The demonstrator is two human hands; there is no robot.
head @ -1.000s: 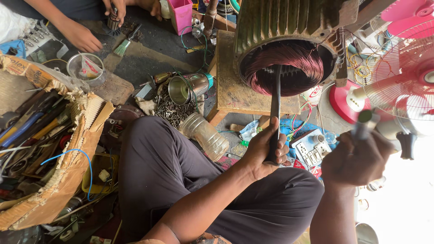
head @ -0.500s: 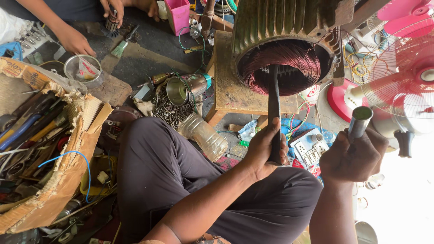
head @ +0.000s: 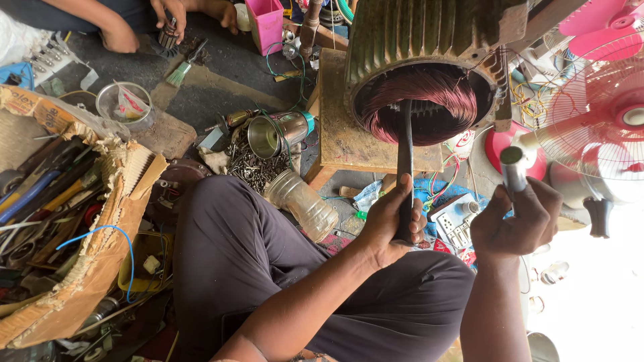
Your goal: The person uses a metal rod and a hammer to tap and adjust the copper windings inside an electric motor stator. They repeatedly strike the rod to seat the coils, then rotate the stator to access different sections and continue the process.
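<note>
The long dark flat metal bar [head: 405,161] is held with its long axis almost upright in the view, its far end pointing into the open bore of the large ribbed grey-green motor housing [head: 429,40], where it meets the reddish-brown copper winding [head: 429,100]. The near end of the bar is enclosed by the left hand [head: 392,224], whose fingers are wrapped tightly around it below the housing. The housing rests on a worn low wooden stool [head: 342,134].

To the right of the housing, a short silver metal cylinder [head: 515,171] is gripped in the closed fist of the right hand [head: 516,224], its upper end pointing up and away from the wearer. Further right of the housing, a pink electric fan with a wire guard [head: 597,114] is seen.

To the left of the housing, an open steel tin [head: 272,134] lies on its side, with a clear plastic bottle [head: 302,201] just below it. At far left of the housing, a torn cardboard box of hand tools [head: 80,268] is placed. Another person's hands [head: 168,17] are seen at upper left, well apart from the housing.
</note>
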